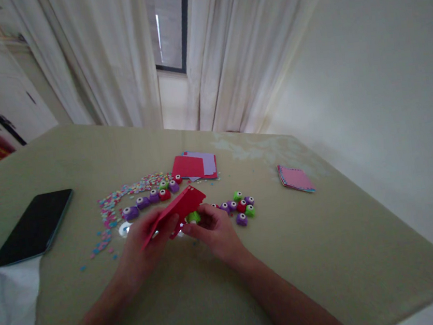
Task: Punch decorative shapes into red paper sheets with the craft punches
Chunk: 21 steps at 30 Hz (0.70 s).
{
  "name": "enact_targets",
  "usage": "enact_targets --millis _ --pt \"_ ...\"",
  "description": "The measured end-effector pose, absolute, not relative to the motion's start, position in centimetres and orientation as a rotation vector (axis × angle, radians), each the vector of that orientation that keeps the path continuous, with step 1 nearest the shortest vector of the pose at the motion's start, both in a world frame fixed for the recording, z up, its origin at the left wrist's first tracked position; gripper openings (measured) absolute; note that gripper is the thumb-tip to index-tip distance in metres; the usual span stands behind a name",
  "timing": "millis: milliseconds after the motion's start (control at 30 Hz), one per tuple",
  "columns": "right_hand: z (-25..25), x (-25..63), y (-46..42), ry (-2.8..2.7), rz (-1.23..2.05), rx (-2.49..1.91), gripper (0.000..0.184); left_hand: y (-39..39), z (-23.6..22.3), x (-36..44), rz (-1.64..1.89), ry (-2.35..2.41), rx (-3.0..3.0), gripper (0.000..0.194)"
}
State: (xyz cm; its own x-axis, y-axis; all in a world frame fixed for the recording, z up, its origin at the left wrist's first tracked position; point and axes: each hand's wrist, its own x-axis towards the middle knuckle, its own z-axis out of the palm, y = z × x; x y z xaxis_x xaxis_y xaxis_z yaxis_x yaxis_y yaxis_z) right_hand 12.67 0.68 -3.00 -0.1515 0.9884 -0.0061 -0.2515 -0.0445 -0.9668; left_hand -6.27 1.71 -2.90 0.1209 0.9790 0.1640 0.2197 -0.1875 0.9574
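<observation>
My left hand (145, 243) is closed on a red sheet of card (178, 206), thumb on the near face. The card is held tilted above the table, with small star-shaped holes near its edges. My right hand (220, 232) grips a small green craft punch (193, 217) between thumb and fingers at the card's lower right edge. Fingers partly hide the punch. Behind my left hand runs a curved row of purple, red and green craft punches (143, 202). Another cluster of punches (241, 206) stands just right of my right hand.
Colourful paper confetti (113, 200) lies scattered behind and left of my hands. Red and lilac cards (188, 167) are stacked farther back. A small pink paper stack (295, 178) sits at the right. At the left are a dark tablet (36, 225) and a white sheet (12, 311).
</observation>
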Motion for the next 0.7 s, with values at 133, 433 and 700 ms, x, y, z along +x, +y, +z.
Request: enact_targets --millis 133,433,700 --pt "-2.8 12.7 0.8 -1.091 1.457 -0.942 0.04 1.8 -2.8 -6.3 1.149 1.218 1.603 0.026" --pt "-3.0 14.2 1.1 -0.987 1.706 -0.98 0.048 1.9 -2.7 -5.9 1.067 1.129 1.531 0.027" --pt "-2.8 14.2 1.2 -0.951 1.727 -0.996 0.043 1.9 -2.9 -6.1 1.023 1.122 1.571 0.026"
